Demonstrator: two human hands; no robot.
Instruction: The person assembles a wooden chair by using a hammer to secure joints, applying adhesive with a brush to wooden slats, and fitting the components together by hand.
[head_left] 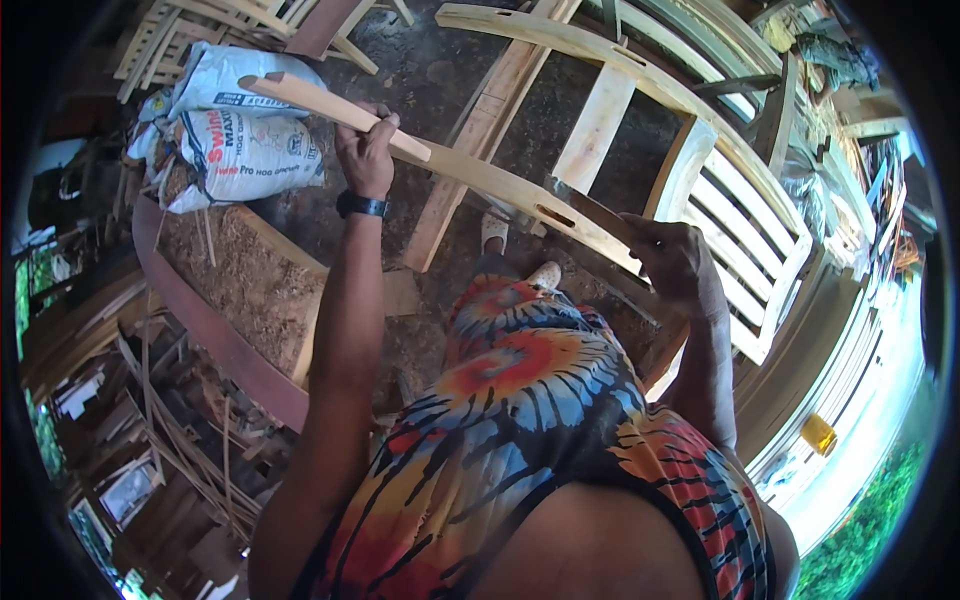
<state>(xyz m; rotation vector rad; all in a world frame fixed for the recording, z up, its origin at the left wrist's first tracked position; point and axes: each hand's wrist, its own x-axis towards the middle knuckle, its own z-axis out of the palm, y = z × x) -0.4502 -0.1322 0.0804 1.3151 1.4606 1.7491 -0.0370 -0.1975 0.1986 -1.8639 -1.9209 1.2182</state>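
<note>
A long curved wooden piece [480,175] with a slot cut near its right end lies across in front of me. My left hand [367,150] is closed around it toward its left end, where the wood looks paler. At the right, my right hand [672,258] is closed on the near end of a flat brown strip [592,214], which looks like a blade. The strip's far end lies over the curved piece beside the slot. Whether the strip touches the wood, I cannot tell. My right fingers partly hide its near end.
Beyond lies a slatted wooden frame [597,125] with a curved rail [560,38]. A long board [437,222] runs under the curved piece. White printed sacks [255,150] stand left, near a curved reddish board [215,325]. Wood scraps and shavings cover the ground around my feet.
</note>
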